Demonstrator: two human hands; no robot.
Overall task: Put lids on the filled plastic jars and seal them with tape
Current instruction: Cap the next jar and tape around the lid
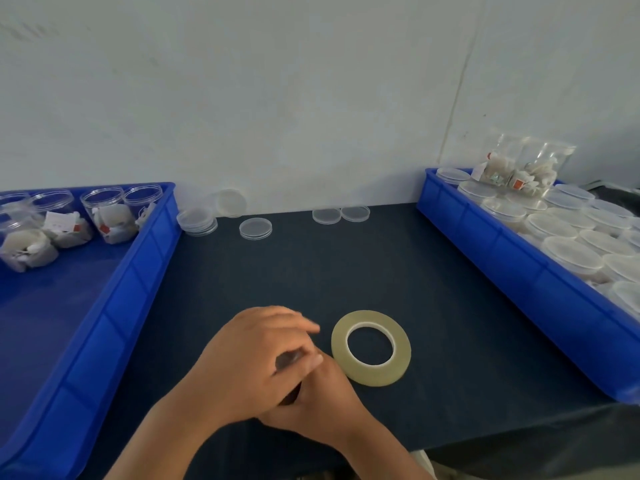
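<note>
Hands meet low in the middle of the frame, both forearms coming up from the bottom edge. The left hand (252, 358) lies across the top of the right hand (322, 400), knuckles up, its fingers bent and blurred at the tips. The right hand is mostly covered, only its back and wrist showing. A small dark shape (289, 362) sits between them (an object or only shadow, I cannot tell), so whether either hand has hold of anything is not clear.

Just to the right of the hands, the roll of tape (377, 375) lies flat on the surface (311, 278). It is a wide, thin ring of glossy yellowish film on a white core, and it is ungripped. The surface is matte dark navy, like cloth.

At the left edge a blue moulded plastic tray (138, 271) with ribbed walls holds open jars (104, 216), clear round plastic with pale sachets and red-tagged paper inside. Loose lids (255, 228), clear shallow discs, are spread along the back of the surface in the upper middle: a short stack beside the tray, one propped against the grey-white wall (277, 98), one alone and a pair side by side.

At the right edge a second blue tray (502, 258) is packed with lidded jars (571, 254), their tops frosted and smooth. A crinkled clear bag (526, 164) of sachets rests on those at the far end.
</note>
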